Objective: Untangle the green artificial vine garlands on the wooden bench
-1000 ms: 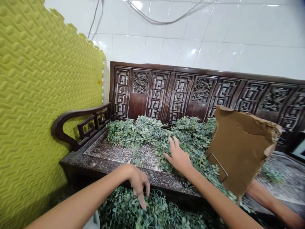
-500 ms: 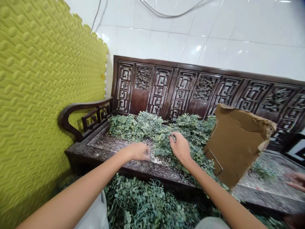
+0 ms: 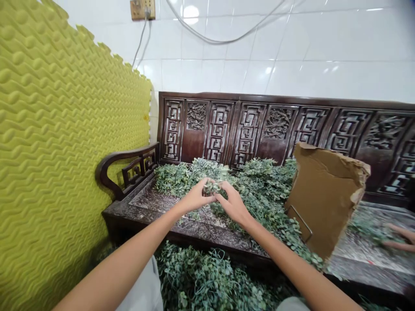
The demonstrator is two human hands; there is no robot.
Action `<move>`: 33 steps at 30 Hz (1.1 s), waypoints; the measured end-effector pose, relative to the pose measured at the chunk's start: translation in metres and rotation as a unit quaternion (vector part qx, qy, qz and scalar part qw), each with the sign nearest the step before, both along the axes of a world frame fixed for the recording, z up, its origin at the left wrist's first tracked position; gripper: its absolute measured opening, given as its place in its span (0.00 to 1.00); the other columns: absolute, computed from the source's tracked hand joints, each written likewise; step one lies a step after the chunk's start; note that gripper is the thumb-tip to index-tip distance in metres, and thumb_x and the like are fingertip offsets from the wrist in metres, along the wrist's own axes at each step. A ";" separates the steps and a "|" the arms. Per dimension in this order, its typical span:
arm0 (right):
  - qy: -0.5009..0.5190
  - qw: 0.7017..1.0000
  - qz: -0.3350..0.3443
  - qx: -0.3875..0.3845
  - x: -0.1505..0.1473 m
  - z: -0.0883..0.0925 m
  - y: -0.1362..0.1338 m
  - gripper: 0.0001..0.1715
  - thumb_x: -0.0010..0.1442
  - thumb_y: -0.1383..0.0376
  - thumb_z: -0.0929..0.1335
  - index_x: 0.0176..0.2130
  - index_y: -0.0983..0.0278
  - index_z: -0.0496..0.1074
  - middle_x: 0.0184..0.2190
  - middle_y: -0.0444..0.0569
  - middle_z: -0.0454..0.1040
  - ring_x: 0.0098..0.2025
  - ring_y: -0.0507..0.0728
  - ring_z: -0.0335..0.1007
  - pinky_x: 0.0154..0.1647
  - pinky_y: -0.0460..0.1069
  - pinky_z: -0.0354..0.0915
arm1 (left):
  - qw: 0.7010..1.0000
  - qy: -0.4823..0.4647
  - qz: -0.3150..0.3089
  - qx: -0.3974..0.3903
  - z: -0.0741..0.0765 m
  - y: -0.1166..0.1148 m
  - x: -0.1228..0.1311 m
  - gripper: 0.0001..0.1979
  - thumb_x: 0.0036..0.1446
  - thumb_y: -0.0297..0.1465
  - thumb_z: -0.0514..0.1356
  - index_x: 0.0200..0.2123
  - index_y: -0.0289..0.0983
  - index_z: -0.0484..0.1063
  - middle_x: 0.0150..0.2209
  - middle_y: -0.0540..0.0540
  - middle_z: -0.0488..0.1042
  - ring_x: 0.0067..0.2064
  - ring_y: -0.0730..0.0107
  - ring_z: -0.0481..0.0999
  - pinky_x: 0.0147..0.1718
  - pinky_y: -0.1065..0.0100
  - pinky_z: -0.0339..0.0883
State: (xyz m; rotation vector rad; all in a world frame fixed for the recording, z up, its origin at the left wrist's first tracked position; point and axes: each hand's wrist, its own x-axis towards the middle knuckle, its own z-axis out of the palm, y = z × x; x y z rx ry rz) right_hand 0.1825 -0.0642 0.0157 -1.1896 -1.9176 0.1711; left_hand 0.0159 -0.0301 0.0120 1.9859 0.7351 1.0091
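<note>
Just above the bench seat, my left hand point(image 3: 197, 195) and my right hand point(image 3: 231, 202) meet around a small sprig of artificial greenery point(image 3: 211, 188). The fingers of both hands are closed on it from either side. Behind them a heap of the same artificial greenery point(image 3: 266, 185) spreads along the seat against the carved backrest. A second pile of greenery point(image 3: 207, 280) lies lower down, between my knees and the bench front.
The dark carved wooden bench point(image 3: 136, 207) has an armrest at left, beside a yellow foam mat point(image 3: 71, 129) standing upright. A cardboard sheet point(image 3: 324, 194) stands on the seat, with a bent metal wire point(image 3: 301, 222) at its edge. Another person's hand point(image 3: 402, 237) is at far right over greenery.
My hands were apart; now they have come together around a sprig, the left moving up and the right shifting left and slightly down. The view has tilted upward.
</note>
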 end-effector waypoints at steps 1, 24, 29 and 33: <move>0.003 1.000 0.000 -0.001 0.001 0.000 0.000 0.05 0.57 0.62 0.62 0.32 0.62 0.65 0.36 0.49 0.70 0.40 0.59 0.66 0.44 0.53 0.62 | 1.000 -0.003 -0.002 -0.003 0.000 0.003 -0.002 0.21 0.52 0.37 0.64 0.47 0.34 0.68 0.42 0.43 0.74 0.38 0.66 0.72 0.39 0.65 0.68; -0.164 0.985 -0.047 0.019 0.024 -0.029 0.007 0.12 0.63 0.65 0.64 0.32 0.61 0.75 0.32 0.46 0.75 0.36 0.56 0.70 0.50 0.58 0.46 | 0.989 0.141 -0.017 -0.037 0.008 0.010 -0.032 0.18 0.59 0.44 0.56 0.37 0.35 0.77 0.41 0.45 0.77 0.44 0.62 0.72 0.44 0.66 0.63; -0.174 0.982 -0.055 0.057 0.016 -0.025 -0.005 0.12 0.61 0.68 0.63 0.31 0.61 0.75 0.29 0.45 0.75 0.34 0.55 0.68 0.50 0.56 0.45 | 0.984 0.163 -0.045 -0.046 0.001 -0.001 -0.014 0.23 0.60 0.50 0.54 0.33 0.34 0.74 0.33 0.47 0.75 0.36 0.67 0.71 0.37 0.69 0.62; -0.142 0.988 -0.043 0.049 0.012 -0.024 -0.011 0.11 0.59 0.68 0.65 0.38 0.60 0.76 0.33 0.47 0.77 0.37 0.56 0.70 0.51 0.57 0.45 | 0.987 0.144 -0.060 -0.046 -0.011 0.008 -0.002 0.20 0.58 0.45 0.57 0.26 0.34 0.70 0.25 0.50 0.69 0.29 0.71 0.67 0.31 0.70 0.59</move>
